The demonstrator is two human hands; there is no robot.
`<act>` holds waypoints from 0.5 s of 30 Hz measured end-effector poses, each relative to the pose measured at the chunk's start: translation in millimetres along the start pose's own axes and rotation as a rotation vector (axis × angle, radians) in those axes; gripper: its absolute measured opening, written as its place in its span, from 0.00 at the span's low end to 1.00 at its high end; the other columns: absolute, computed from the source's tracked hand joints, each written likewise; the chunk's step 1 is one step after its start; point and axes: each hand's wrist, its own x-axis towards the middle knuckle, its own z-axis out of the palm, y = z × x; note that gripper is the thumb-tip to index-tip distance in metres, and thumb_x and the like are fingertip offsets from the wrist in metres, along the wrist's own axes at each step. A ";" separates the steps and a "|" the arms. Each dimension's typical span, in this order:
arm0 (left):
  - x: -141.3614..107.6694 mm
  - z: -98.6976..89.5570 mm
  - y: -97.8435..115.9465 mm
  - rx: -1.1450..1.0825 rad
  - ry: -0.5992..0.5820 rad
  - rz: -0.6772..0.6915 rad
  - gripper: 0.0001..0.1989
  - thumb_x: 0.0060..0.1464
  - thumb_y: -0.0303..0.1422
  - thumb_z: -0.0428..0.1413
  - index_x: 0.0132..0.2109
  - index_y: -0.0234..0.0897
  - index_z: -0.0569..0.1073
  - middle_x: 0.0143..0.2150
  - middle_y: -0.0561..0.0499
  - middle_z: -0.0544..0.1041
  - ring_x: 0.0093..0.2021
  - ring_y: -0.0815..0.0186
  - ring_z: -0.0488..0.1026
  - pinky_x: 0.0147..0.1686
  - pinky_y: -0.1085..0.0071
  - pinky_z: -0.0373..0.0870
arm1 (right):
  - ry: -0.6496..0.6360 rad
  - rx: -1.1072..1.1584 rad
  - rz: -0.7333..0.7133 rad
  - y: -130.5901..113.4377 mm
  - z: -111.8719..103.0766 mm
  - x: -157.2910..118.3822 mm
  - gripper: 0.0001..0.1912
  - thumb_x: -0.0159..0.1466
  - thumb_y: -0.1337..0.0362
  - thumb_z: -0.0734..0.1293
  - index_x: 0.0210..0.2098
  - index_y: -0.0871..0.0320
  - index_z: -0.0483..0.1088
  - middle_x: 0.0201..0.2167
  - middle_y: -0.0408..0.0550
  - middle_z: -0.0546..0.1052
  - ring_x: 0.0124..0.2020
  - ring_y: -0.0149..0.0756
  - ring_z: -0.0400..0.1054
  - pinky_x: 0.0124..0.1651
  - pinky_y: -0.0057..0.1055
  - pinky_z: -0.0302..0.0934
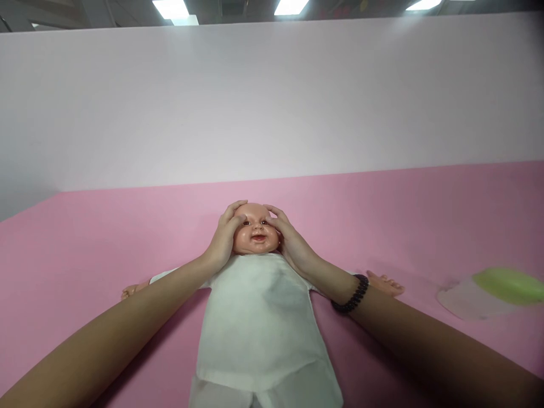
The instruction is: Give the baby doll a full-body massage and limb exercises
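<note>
A baby doll (258, 323) in a white top and white bottoms lies on its back, face up, arms stretched out to both sides. My left hand (226, 235) is curved around the left side of the doll's head (256, 243), thumb near its eye. On the other side my right hand (293, 241) cups the head in the same way, its thumb by the other eye. Both hands touch the head, and their palms and some fingertips are partly hidden. A dark beaded bracelet (352, 296) circles my right wrist.
The doll lies on a pink surface (425, 221). Behind it rises a white upright panel (272, 107), with another wall at the far left. At the right edge lies a blurred object with a green end (510, 285) and a pale, see-through part.
</note>
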 end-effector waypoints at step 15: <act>0.6 -3.0 -4.8 0.054 -0.007 0.009 0.23 0.60 0.41 0.57 0.61 0.49 0.69 0.65 0.49 0.68 0.63 0.54 0.67 0.63 0.57 0.65 | -0.025 -0.060 0.002 1.6 -3.6 1.0 0.30 0.60 0.52 0.72 0.60 0.43 0.63 0.48 0.42 0.77 0.53 0.40 0.72 0.52 0.34 0.66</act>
